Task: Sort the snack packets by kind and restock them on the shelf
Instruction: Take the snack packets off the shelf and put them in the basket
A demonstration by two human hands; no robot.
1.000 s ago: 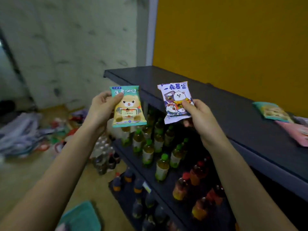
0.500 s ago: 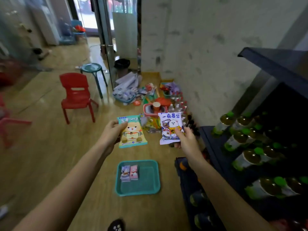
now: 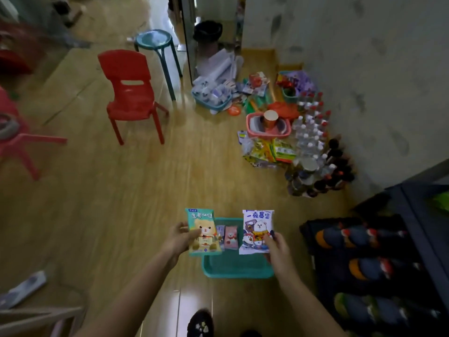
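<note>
My left hand [image 3: 178,238] grips a green snack packet with a bear picture [image 3: 202,231] by its left edge. My right hand [image 3: 277,249] pinches a white and purple packet with cartoon animals [image 3: 257,231] at its lower right corner. Both packets hang above a teal tray [image 3: 238,266] on the wooden floor. In the tray lie a pink packet [image 3: 230,237] and a purple one [image 3: 220,235], partly hidden behind the held packets. The dark shelf [image 3: 413,215] with bottles stands at the right.
A red chair [image 3: 131,93] and a teal stool [image 3: 156,48] stand on the floor ahead. Against the wall lies a heap of goods: a pink basket [image 3: 268,127], snack bags [image 3: 269,152], water bottles [image 3: 311,132]. My shoe [image 3: 200,323] is at the bottom.
The view has swung from the shelf top down to the floor. Both hands, still holding their packets, have come down over the teal tray.
</note>
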